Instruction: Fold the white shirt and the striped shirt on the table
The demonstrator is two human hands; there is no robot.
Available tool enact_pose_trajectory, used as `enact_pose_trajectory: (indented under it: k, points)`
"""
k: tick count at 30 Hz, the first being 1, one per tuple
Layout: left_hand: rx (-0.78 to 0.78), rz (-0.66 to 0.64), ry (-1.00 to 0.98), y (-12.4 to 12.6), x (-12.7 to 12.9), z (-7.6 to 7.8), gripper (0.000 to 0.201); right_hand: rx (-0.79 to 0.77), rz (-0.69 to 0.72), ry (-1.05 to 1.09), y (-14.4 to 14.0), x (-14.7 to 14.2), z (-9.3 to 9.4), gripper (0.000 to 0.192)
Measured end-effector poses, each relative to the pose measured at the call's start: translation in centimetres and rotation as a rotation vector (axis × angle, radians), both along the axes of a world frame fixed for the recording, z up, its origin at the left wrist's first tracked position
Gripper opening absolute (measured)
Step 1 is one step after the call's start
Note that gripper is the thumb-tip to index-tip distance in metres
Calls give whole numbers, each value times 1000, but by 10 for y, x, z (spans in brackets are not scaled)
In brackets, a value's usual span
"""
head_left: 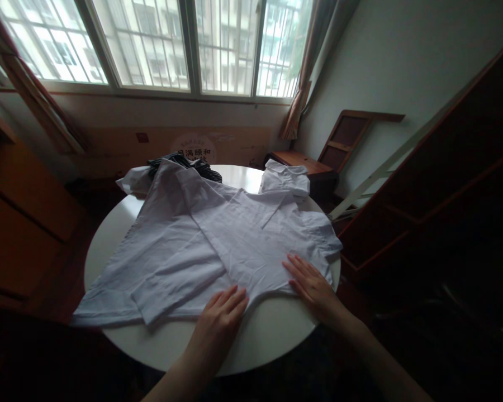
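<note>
A white, creased cotton shirt (218, 245) lies spread flat across the round white worktop (251, 340), collar toward the window and hem toward the person. One short sleeve is already folded in over the shirt's body on the left, and the other sleeve hangs just over the worktop's rim on the right.

The left hand (220, 318) rests palm down on the shirt's hem near its middle, fingers straight and together, gripping nothing. The right hand (312, 285) lies flat on the hem to the right of it, fingers spread slightly on the cloth; its grip is likewise open and holds nothing. Both hands press rather than pinch.

The step in hand looks like smoothing the lower edge of the shirt. To do it well, I judge that the palms should slide outward from the shirt's centre line, keeping the cloth taut between them so the creases run out at the sides instead of bunching. Light, even pressure keeps the folded sleeve from shifting.

Beyond the shirt's collar sit a dark bundle of cloth (184, 163) and, to the right of the collar, a small folded white garment (285, 178). Behind the shirt is a barred window (159, 44) and to its right a dark wooden cabinet (452, 184).
</note>
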State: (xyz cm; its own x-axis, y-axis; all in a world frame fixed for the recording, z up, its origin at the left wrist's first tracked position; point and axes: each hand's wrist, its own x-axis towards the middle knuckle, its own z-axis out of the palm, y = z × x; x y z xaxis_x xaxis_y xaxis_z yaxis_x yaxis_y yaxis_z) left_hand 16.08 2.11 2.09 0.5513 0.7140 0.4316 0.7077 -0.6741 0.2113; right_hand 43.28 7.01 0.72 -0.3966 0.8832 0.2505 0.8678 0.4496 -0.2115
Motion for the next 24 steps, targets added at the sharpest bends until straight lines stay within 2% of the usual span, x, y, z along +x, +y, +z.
enact_pose_trajectory:
  k: [7,11,16,21,24]
  points:
    - [-46,-39,3,0,-4,0,38,-7,17,3,-2,14,1,42]
    - [-3,15,49,-2,-22,2,45,7,67,16,-6,13,10,45]
    - [67,124,152,0,-73,5,45,-26,196,37,-18,5,28,43]
    - [93,145,142,4,-132,1,45,-7,193,70,-22,-14,37,36]
    - [97,144,120,6,-158,-2,50,-1,205,78,-19,-31,39,38]
